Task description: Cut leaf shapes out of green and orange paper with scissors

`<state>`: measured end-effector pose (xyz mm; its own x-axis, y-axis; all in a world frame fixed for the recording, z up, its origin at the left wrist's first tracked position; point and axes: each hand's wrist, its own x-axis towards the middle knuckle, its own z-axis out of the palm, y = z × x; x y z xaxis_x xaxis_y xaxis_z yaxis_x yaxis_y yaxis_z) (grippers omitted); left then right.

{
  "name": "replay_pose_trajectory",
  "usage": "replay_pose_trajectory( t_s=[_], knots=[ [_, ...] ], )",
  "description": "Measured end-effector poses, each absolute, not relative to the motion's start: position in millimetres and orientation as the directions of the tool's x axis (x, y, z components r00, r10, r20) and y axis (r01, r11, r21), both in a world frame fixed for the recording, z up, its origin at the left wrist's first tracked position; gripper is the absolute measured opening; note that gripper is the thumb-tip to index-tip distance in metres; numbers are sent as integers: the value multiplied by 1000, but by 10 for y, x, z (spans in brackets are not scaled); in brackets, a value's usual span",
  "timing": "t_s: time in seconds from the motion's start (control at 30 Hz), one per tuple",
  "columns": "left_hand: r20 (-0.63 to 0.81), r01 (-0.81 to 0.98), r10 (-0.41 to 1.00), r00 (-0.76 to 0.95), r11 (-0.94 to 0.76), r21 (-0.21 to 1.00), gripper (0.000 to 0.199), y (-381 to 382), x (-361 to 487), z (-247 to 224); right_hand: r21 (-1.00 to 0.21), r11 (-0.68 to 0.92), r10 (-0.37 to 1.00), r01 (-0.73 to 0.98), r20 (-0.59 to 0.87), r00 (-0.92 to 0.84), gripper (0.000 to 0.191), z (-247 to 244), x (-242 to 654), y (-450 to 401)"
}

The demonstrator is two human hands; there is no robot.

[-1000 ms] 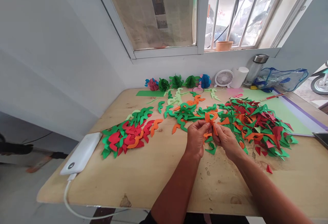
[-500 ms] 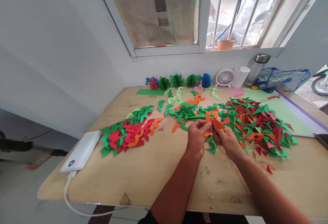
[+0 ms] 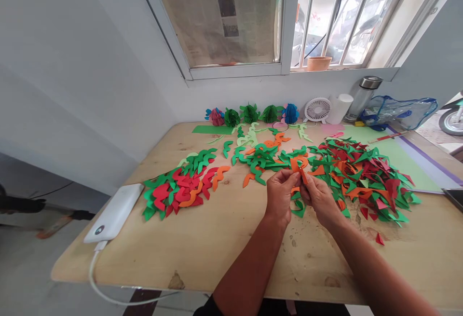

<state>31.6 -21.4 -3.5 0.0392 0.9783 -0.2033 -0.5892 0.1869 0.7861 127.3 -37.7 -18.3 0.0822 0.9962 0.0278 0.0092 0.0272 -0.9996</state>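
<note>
Orange paper piece (image 3: 295,164): located above the table (image 3: 162,253), between both hands; reference centre for all clock positions, 12 o'clock facing the window. Left hand (image 3: 280,193): grips the piece from the 7 o'clock side, thumb and fingers pinched narrow. Right hand (image 3: 320,198): grips from the 4 o'clock side, fingertips pinched on the same paper. Mixed scrap pile (image 3: 365,176): 3 o'clock, near the right hand. Green cutouts (image 3: 265,154): about 10 o'clock, near the left hand. Red, green and orange wavy heap (image 3: 188,183): 9 o'clock. White power bank (image 3: 114,214): between 8 and 9 o'clock, cable attached. White fan (image 3: 317,110): between 12 and 1 o'clock. Glass bottle (image 3: 360,101): between 1 and 2 o'clock.
</note>
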Motion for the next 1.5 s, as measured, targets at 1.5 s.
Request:
replay_pose_trajectory(
  t_s=[1.5],
  knots=[
    [-59, -509, 998, 0, 51, 859, 20, -243, 245, 120, -997, 72, 993, -10, 71, 91, 53, -191, 1263, -390]
  ],
)
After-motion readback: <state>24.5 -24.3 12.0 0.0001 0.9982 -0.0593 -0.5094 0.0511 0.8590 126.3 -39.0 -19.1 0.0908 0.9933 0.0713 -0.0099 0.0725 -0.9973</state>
